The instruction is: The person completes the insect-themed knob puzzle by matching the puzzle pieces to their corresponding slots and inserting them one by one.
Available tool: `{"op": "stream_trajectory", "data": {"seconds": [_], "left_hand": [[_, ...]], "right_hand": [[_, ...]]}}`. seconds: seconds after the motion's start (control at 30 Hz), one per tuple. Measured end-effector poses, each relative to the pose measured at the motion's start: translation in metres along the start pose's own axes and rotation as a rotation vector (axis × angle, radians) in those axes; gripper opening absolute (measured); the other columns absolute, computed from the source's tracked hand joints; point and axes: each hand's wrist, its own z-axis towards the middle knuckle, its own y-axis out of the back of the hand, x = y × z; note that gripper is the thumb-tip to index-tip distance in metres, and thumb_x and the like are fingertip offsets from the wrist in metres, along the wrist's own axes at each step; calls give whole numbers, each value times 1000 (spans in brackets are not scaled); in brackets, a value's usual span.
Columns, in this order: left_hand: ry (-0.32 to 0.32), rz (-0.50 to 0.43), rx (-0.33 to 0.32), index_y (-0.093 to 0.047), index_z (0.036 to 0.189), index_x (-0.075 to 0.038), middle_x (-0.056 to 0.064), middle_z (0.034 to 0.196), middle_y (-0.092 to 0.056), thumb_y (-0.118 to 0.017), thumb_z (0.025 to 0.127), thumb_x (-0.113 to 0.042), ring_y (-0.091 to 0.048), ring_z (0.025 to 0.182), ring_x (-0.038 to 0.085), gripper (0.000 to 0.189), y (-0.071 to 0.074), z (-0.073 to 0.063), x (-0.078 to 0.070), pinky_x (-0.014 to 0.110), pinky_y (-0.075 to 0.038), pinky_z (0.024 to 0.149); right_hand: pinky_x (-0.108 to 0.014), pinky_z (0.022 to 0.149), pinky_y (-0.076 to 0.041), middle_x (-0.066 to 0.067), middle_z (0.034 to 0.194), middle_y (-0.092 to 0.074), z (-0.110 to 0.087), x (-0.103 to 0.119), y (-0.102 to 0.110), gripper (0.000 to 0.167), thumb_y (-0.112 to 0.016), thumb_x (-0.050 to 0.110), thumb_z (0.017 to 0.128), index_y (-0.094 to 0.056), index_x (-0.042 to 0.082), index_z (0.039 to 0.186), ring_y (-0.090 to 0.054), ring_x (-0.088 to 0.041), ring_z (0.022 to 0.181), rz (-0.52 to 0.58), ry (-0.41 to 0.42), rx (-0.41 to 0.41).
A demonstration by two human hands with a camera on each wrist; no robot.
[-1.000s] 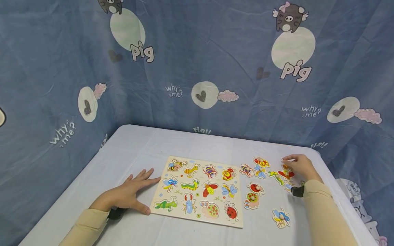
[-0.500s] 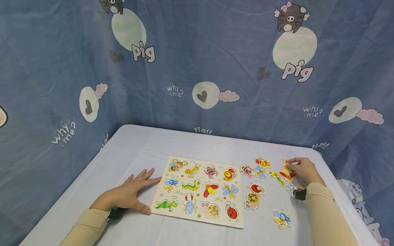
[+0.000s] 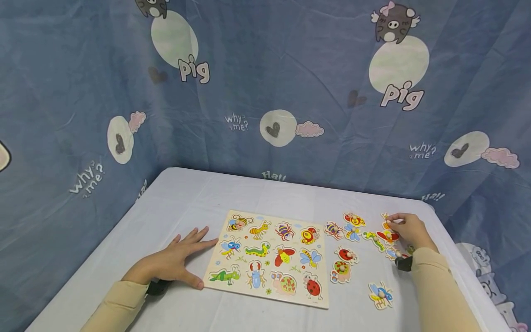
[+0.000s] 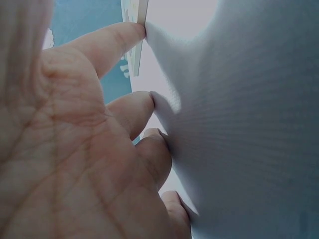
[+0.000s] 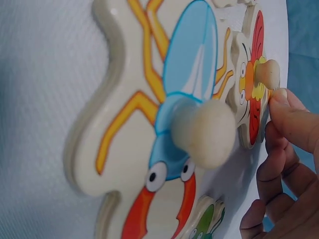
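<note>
A wooden peg puzzle board (image 3: 240, 275) printed with insects lies flat on the table. My left hand (image 3: 178, 258) is spread at its left side, thumb at the near corner and a fingertip (image 4: 134, 31) against the edge. To the right of the board, my right hand (image 3: 410, 230) pinches at the orange ant piece (image 3: 385, 216), whose knob is hidden by the fingers. Just beside it are the red-winged insect piece (image 5: 256, 79) and the blue stag beetle piece (image 5: 194, 55), each with a wooden knob. A green grasshopper piece (image 5: 207, 219) shows partly below.
Other loose knobbed pieces lie right of the board: spider (image 3: 333, 230), butterfly (image 3: 354, 219), dragonfly (image 3: 351, 233), caterpillar (image 3: 374, 241), ladybird (image 3: 346, 254), snail (image 3: 341, 272) and mosquito (image 3: 380, 295). A blue printed curtain (image 3: 249, 83) hangs behind the white table (image 3: 174, 198).
My right hand has come down slightly onto the orange ant piece, its fingertips closing at it. The left hand stays against the board, and the pieces have not visibly moved.
</note>
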Motion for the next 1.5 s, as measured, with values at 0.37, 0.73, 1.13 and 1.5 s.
{"op": "stream_trajectory", "data": {"seconds": [0.37,0.73,1.13,1.5], "left_hand": [[-9,-6,-4,-49,163,-25,21,179,-19,-101,63,-52,-7,164,56,116,0,-2,-1,84,0,124],[-6,-10,-3,-48,163,-25,21,180,-18,-101,63,-52,-6,164,56,116,0,-2,-1,84,0,124],[4,-16,3,-49,163,-24,21,180,-18,-101,62,-52,-6,165,56,117,-1,-3,0,84,0,124],[-12,-21,11,-48,164,-23,22,179,-17,-101,64,-51,-5,164,57,117,0,-1,2,84,1,124]], "right_hand": [[-31,67,-44,-16,95,-60,-1,2,2,30,-63,15,107,-63,-6,127,-56,-24,82,-31,33,3],[-33,67,-44,-15,95,-59,-1,4,3,30,-61,16,108,-62,-6,128,-56,-24,82,-35,31,4],[-31,69,-46,-16,96,-61,-3,8,0,34,-63,18,108,-61,-8,131,-58,-23,82,-34,58,9],[-31,68,-47,-14,98,-58,-5,18,-4,30,-66,20,107,-66,-5,124,-56,-24,83,-43,148,20]]}}
